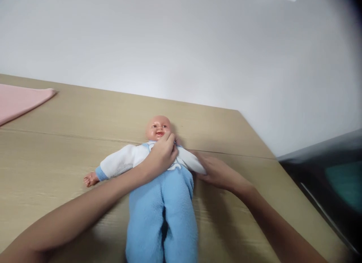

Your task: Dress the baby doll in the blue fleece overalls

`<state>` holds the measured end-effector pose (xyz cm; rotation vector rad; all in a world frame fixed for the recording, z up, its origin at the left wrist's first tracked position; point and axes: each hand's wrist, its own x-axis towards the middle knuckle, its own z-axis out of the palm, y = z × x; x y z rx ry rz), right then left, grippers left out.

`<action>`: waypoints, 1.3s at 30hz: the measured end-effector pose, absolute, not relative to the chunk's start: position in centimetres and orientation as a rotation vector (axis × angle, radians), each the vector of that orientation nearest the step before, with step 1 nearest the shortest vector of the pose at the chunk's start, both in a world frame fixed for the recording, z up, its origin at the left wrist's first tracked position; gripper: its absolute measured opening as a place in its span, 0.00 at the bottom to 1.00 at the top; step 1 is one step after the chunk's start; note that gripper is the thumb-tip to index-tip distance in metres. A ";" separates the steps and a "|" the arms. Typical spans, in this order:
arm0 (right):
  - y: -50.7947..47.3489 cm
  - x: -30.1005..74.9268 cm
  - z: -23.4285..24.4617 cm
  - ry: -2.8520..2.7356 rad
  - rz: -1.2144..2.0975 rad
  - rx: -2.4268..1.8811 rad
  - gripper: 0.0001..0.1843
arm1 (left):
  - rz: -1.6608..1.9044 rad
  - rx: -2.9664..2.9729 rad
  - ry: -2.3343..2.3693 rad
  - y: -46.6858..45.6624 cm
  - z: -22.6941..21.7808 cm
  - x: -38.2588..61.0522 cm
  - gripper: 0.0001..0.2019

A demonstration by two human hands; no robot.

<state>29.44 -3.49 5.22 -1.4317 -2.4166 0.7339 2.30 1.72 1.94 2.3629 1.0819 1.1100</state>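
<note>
A baby doll [160, 128] lies on its back on the table, head towards the wall. It wears a fleece outfit with blue trousers [162, 214] and a white top with blue trim. My left hand [164, 152] is closed on the top near the collar, just below the doll's chin. At the doll's other arm, my right hand [216, 172] has its fingers around the end of the white sleeve [190, 160]. No doll hand shows on that side. The opposite arm, in its white sleeve [120, 160], is stretched out, with the doll's hand [91, 179] bare past the blue cuff.
The wooden table [85, 108] has a seam running across it and ends at a slanted right edge. A pink cloth [22, 101] lies at the far left. Beyond the right edge stands a dark object with a teal patch [346, 184]. Behind is a pale wall [169, 48].
</note>
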 end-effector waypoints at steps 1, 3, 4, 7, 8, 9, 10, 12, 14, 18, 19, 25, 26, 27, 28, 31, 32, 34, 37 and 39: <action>-3.9 29.9 5.2 -2.465 0.655 -1.479 0.41 | 1.097 2.369 1.081 1.8 1.9 2.4 0.10; -4.2 30.7 5.0 -2.563 0.529 -1.578 0.39 | 1.067 2.372 1.078 1.8 2.0 2.4 0.09; -4.3 30.9 5.0 -2.583 0.464 -1.602 0.37 | 1.058 2.380 1.084 1.6 2.1 2.3 0.07; -5.2 30.4 5.1 -2.537 0.256 -1.561 0.33 | 1.075 2.441 1.123 0.4 3.2 1.5 0.05; -5.8 29.8 5.2 -2.492 0.196 -1.510 0.34 | 1.092 2.461 1.129 -0.2 3.6 0.9 0.07; -6.5 29.2 5.2 -2.447 0.159 -1.443 0.33 | 1.106 2.473 1.133 -1.0 4.1 0.2 0.09; -7.3 28.4 5.2 -2.416 0.150 -1.366 0.31 | 1.117 2.475 1.132 -1.9 4.4 -0.6 0.10; -8.9 26.8 5.1 -2.387 0.222 -1.216 0.22 | 1.118 2.459 1.158 -3.7 4.9 -2.3 0.10; -9.8 25.5 4.5 -2.309 0.361 -1.133 0.12 | 1.117 2.411 1.218 -5.5 4.8 -4.3 0.08; -9.2 24.4 2.4 -1.904 0.829 -1.145 0.10 | 1.017 2.162 1.391 -8.7 3.1 -8.3 0.10; -8.7 24.4 1.8 -1.795 0.980 -1.157 0.13 | 0.981 2.081 1.433 -9.3 2.5 -9.2 0.12; -7.4 24.2 -1.2 -1.286 1.449 -1.146 0.25 | 0.806 1.676 1.402 -11.1 0.5 -11.9 0.19; -7.3 24.1 -1.5 -1.267 1.460 -1.142 0.26 | 0.820 1.654 1.395 -11.0 0.5 -11.8 0.19; -7.3 24.0 -1.8 -1.273 1.455 -1.144 0.27 | 0.835 1.642 1.389 -10.7 0.6 -11.6 0.19; -7.3 23.9 -1.9 -1.298 1.436 -1.153 0.28 | 0.844 1.639 1.380 -10.4 0.7 -11.5 0.18; -7.5 23.6 -2.2 -1.419 1.319 -1.175 0.29 | 0.825 1.672 1.334 -9.4 0.8 -11.1 0.17; -7.6 23.5 -2.2 -1.447 1.272 -1.180 0.28 | 0.821 1.689 1.320 -9.0 0.7 -11.1 0.18; -8.2 23.2 -1.9 -1.492 1.152 -1.187 0.27 | 0.839 1.710 1.319 -8.5 0.3 -11.1 0.18; -9.1 23.0 -0.9 -1.630 0.813 -1.207 0.22 | 0.927 1.703 1.344 -7.9 -0.4 -11.2 0.16; -9.4 23.1 0.0 -1.717 0.567 -1.220 0.19 | 0.983 1.696 1.343 -7.8 -0.7 -11.4 0.14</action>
